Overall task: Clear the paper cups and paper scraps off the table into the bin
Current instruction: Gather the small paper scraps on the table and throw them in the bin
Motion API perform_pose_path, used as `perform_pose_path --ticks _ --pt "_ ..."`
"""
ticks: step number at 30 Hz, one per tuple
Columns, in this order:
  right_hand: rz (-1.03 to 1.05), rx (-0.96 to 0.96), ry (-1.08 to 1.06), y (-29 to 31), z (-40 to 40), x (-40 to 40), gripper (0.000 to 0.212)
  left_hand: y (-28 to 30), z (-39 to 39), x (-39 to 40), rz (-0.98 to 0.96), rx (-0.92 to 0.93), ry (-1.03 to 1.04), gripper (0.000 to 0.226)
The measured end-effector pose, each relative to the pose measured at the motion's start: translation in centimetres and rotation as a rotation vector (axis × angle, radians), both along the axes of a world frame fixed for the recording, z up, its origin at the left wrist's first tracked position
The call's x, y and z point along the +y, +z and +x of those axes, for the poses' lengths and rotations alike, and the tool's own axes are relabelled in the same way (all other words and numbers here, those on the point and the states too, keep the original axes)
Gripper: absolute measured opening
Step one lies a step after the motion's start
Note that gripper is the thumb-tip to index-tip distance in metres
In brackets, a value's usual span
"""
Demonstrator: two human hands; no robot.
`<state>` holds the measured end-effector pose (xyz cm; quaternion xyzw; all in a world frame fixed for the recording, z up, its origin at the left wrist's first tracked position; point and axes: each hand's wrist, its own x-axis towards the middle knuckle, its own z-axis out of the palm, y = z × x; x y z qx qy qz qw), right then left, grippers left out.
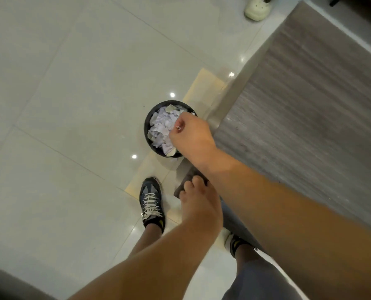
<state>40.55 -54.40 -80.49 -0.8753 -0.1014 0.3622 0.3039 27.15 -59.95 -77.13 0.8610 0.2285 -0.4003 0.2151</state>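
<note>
Head view looks straight down at a black round bin (146,128) standing on the tiled floor (61,105), just beside the corner of the grey wood-grain surface (310,105). The bin is seen heaped with pale paper scraps (160,128), and edges of what may be paper cups are glimpsed among them. The right hand (191,135) is held over the bin's rim with fingers curled downward; a small ring is seen on one finger, and whether a scrap is pinched beneath cannot be told. The left hand (198,204) is laid on the surface's corner, fingers bent over its edge. No scraps are seen on the visible part of the surface. The dropping step is judged to be in hand; next, whatever is held would need releasing over the pile.
</note>
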Motion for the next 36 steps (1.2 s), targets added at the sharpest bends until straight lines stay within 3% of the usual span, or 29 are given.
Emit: perform_pose_path --ticks 3,6,12,19,24,27,30,33,36 --pt "-0.228 0.052 0.194 -3.3 1.9 3.7 0.028 -0.2 -0.3 0.0 -0.029 -0.050 0.025 0.057" --pt "-0.339 0.027 0.340 -5.0 2.7 4.8 0.014 -0.4 -0.7 0.0 -0.032 -0.085 0.008 0.058" --pt "-0.466 -0.040 0.474 -5.4 3.1 4.2 0.026 -0.6 -1.1 0.5 -0.038 -0.140 -0.054 0.064" --pt "-0.254 0.089 0.319 -2.8 3.7 3.2 0.023 -0.3 -0.7 0.3 -0.008 -0.123 -0.070 0.055" --pt "0.033 0.105 -0.121 1.0 5.2 -2.4 0.020 -0.4 -0.5 0.3 0.014 -0.084 -0.094 0.061" --pt "-0.032 0.189 -0.293 3.4 6.0 -8.2 0.028 -0.6 -0.9 0.5 0.009 -0.119 -0.091 0.060" --pt "-0.159 0.318 -0.264 4.4 4.7 -13.6 0.035 -0.7 -1.2 0.7 -0.028 -0.156 -0.048 0.050" --pt "-0.220 0.457 -0.254 4.0 3.5 -16.3 0.061 -0.9 -1.8 1.4 -0.078 -0.235 0.008 0.036" --pt "-0.240 0.480 -0.341 3.3 4.1 -16.6 0.079 -0.8 -2.8 2.7 -0.193 -0.380 0.106 0.029"
